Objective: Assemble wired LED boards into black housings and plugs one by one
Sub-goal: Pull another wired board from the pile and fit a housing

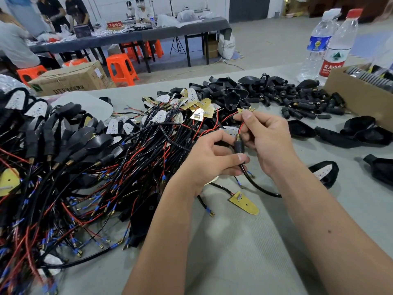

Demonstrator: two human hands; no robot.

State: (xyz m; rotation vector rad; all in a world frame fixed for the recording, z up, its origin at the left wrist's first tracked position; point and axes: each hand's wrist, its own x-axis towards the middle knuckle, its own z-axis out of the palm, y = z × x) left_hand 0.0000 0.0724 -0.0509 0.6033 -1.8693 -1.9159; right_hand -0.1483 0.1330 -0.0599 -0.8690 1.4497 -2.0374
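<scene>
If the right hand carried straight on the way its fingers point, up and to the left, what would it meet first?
Probably the pile of wired LED boards just beyond the right hand, which pinches a red wire above the black plug. Depth is unclear; it might pass above them.

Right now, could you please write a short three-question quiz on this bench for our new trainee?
1. True or false: the left hand holds a black plug.
2. Which wire do the right hand's fingers pinch? A red, B blue, C green.
3. What stands by the cardboard box at the far right?

Key: 1 true. 2 A, the red wire. 3 Two water bottles.
</scene>
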